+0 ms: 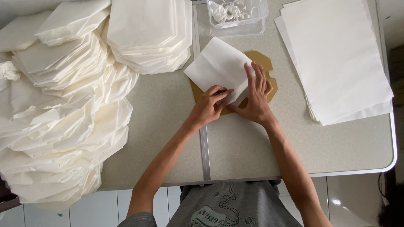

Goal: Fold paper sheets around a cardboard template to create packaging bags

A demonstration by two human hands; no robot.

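While our left hand (209,107) pinches the near edge of the white paper sheet (219,67) and our right hand (256,98) lies flat with fingers spread, pressing rather than gripping, we judge the step in hand to be creasing a fold over the brown cardboard template (269,82) in the middle of the table (244,147). The next move likely calls for running the fingers firmly along the crease while the sheet stays square on the template. Most of the template is hidden under the paper, so we cannot tell its full outline. The folded paper piles (71,105) at left run off the frame, the flat sheet stack (336,59) sits at right, and what lies in the clear plastic box (237,14) is hard to make out.
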